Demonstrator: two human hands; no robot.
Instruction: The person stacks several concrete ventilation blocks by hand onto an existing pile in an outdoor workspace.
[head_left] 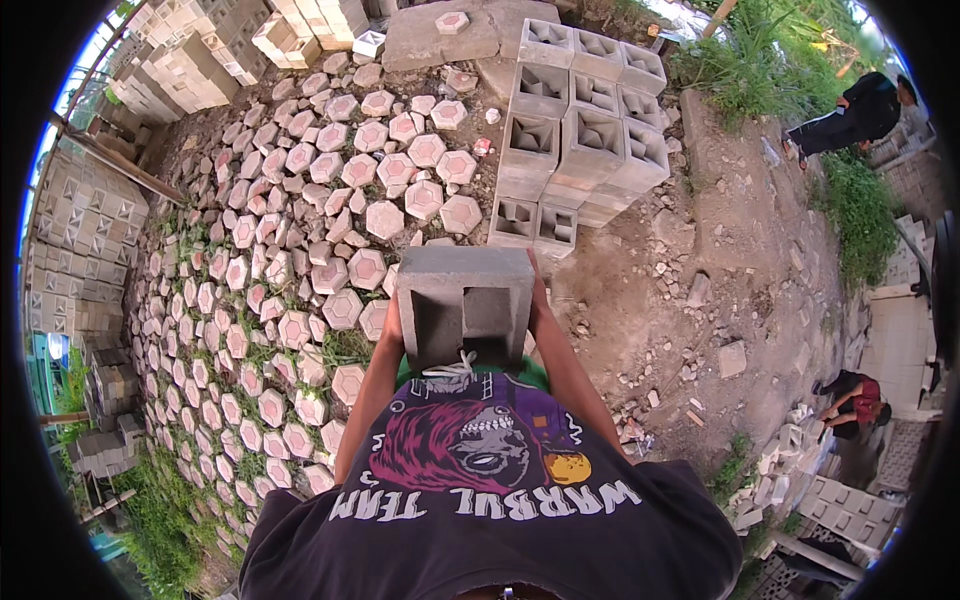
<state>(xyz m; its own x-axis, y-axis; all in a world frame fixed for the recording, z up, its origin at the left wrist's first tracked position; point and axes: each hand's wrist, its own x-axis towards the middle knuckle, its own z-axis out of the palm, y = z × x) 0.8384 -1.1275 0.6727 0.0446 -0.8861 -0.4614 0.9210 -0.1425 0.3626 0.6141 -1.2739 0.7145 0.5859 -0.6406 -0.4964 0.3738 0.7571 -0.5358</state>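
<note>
A grey concrete breeze block (465,262) is held up close in front of my body, its recessed, divided face toward me. Against its left side is my left hand (393,318), while my right hand (536,285) presses the opposite side. Most of the fingers on both hands are hidden behind the block. Just beyond it, slightly to the right, stands a stack of similar breeze blocks (533,137), several high and wide.
Hexagonal pavers (426,151) with reddish centres cover the ground to the left. More block stacks (188,72) line the far left. Rubble (699,290) litters the dirt at right. Two people are there: one in dark clothing (868,108), another in a red top (864,400).
</note>
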